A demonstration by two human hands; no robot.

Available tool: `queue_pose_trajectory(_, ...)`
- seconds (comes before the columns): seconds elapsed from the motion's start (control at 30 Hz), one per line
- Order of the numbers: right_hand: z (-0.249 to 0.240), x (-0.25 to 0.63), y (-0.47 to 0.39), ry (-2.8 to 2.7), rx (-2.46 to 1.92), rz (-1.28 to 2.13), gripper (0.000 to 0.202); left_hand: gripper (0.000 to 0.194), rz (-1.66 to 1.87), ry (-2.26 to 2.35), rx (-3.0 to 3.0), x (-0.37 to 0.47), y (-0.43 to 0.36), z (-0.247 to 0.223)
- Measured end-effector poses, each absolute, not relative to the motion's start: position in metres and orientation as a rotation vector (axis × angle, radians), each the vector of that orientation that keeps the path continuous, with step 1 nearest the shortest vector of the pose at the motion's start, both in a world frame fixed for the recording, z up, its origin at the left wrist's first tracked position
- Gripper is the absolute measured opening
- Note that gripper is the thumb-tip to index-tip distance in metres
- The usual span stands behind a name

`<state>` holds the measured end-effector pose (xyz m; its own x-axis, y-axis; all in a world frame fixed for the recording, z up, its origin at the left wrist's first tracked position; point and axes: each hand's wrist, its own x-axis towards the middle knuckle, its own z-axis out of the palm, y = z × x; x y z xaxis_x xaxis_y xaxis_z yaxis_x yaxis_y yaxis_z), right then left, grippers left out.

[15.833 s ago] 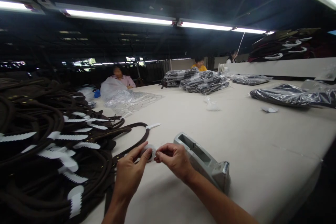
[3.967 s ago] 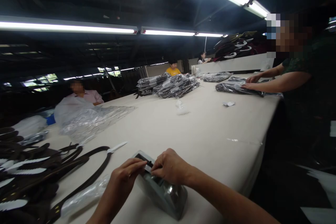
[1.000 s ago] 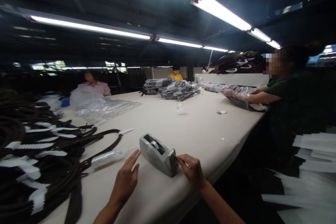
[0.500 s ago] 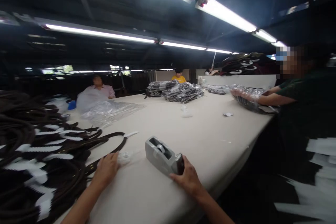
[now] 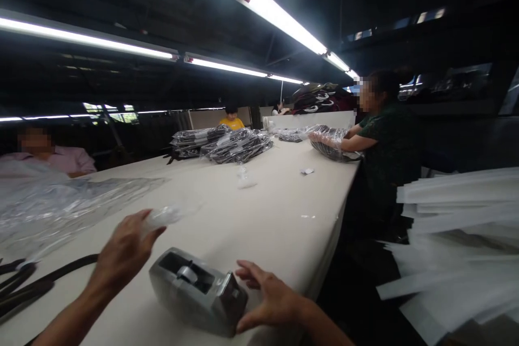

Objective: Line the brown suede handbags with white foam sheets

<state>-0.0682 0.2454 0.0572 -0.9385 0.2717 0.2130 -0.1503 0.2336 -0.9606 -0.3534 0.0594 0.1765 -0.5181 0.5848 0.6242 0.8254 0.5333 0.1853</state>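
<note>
A person's bare left hand closes its fingers and thumb around a crumpled bundle of clear plastic film, held above a wide, off-white tabletop. Just below and to the right of that hand, near the tabletop's close edge, stands a heavy grey plastic tape dispenser, its cutter end pointing right, with a small pale roll of tape seated in its long open slot. The bare right hand is spread at the cutter end, thumb low and fingers high, well apart from each other; whether the thumb tip touches the dispenser is hard to tell. At the lower left, dark brown rope-like straps lie on the tabletop, and beyond them are loose, shiny sheets of clear plastic in front of a person in a pink shirt. Farther back sit stacked dark packages in clear plastic, with a person in a yellow top behind them. Along the right side, a co-worker in dark green handles another plastic-wrapped dark package. Thin white sheets pile up at the lower right, and bright tube lights run overhead.
</note>
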Motion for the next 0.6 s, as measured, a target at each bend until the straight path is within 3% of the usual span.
queue_pose_trajectory(0.07, 0.060, -0.061, 0.274, -1.988, -0.082, 1.980, 0.103, 0.055, -0.687, -2.210, -1.337, -0.327, 0.110, 0.205)
queue_pose_trajectory(0.17, 0.072, -0.059, 0.309, -1.568, -0.081, 2.226, 0.090, 0.040, -0.563, -2.158, -1.725, -0.286, 0.178, 0.215)
queue_pose_trajectory(0.3, 0.082, -0.074, 0.337, -1.149, -0.141, 2.319, 0.080, 0.027, -0.348, -2.055, -2.083, -0.238, 0.239, 0.184)
queue_pose_trajectory(0.4, 0.077, -0.093, 0.348, -1.126, -0.315, 2.254, 0.063, 0.020, -0.272, -2.030, -2.159, -0.217, 0.262, 0.161)
queue_pose_trajectory(0.47, 0.072, -0.103, 0.352, -1.248, -0.430, 2.122, 0.046, 0.023, -0.286, -2.037, -2.140, -0.211, 0.263, 0.160)
queue_pose_trajectory(0.6, 0.077, -0.116, 0.372, -1.400, -0.577, 1.922, 0.031, 0.048, -0.366, -2.082, -1.979, -0.220, 0.211, 0.190)
